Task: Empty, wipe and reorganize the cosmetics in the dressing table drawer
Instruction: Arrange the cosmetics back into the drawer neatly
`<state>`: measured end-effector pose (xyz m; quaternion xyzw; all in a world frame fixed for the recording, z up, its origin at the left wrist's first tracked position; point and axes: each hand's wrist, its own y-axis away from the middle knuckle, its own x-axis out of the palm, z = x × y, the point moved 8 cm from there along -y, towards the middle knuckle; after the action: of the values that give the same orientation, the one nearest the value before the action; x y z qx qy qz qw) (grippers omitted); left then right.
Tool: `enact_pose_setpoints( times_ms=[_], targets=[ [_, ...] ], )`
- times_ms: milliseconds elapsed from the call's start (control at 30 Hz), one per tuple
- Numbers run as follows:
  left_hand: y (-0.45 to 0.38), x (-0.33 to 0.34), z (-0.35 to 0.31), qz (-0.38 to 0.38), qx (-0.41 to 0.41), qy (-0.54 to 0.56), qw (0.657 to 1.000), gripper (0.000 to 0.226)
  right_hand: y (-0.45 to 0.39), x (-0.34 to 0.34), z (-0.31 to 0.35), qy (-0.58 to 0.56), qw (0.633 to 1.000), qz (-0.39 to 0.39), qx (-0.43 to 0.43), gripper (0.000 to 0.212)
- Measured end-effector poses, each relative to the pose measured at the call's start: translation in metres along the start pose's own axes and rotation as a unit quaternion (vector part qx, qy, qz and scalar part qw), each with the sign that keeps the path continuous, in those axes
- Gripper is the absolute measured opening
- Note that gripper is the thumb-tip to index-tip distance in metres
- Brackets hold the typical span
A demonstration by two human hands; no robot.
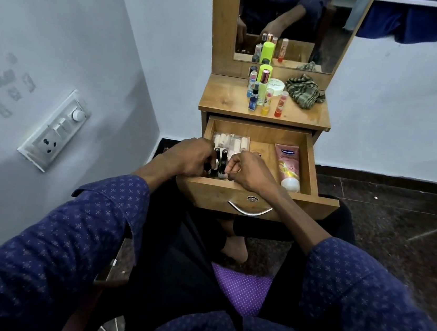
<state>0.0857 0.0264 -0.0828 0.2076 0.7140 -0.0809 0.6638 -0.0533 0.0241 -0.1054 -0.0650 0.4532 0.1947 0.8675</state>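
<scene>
The wooden drawer [312, 160] of the dressing table is pulled out in front of me. At its front left corner stand small black-capped bottles [220, 162]. My left hand [185, 157] curls round the left ones, and my right hand [249, 170] pinches one at its base. Behind them lies a clear pack of pale tubes [231, 140]. A pink lotion tube [289, 165] lies along the drawer's right side. On the table top [220, 96] stand several bottles and tubes [262, 91], a white round jar [276, 86] and a striped cloth [305, 90].
A mirror [292, 23] rises behind the table top. A wall with a switch panel [55, 130] is close on the left. My knees sit under the drawer, above a purple cushion [242, 288]. Dark floor lies to the right.
</scene>
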Motion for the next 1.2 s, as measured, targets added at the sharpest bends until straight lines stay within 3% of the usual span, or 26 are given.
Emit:
enact_pose_setpoints(
  times_ms=[367, 633, 1100, 1200],
  targets=[
    [-0.003, -0.002, -0.004, 0.006, 0.005, -0.049, 0.999, 0.026, 0.005, -0.005, -0.004, -0.016, 1.000, -0.003, 0.003, 0.018],
    [-0.018, -0.021, 0.001, -0.012, 0.000, 0.025, 1.000, 0.023, -0.003, -0.029, -0.003, -0.013, 1.000, -0.019, 0.009, 0.016],
    [-0.102, -0.124, 0.026, -0.200, -0.030, 0.141, 0.969, 0.010, -0.069, -0.197, -0.004, -0.001, 0.982, -0.176, -0.061, 0.005],
    [-0.124, -0.139, 0.037, -0.241, -0.028, 0.151, 0.958, 0.018, -0.087, -0.225, -0.018, 0.020, 0.973, -0.219, -0.063, 0.006]
  ],
)
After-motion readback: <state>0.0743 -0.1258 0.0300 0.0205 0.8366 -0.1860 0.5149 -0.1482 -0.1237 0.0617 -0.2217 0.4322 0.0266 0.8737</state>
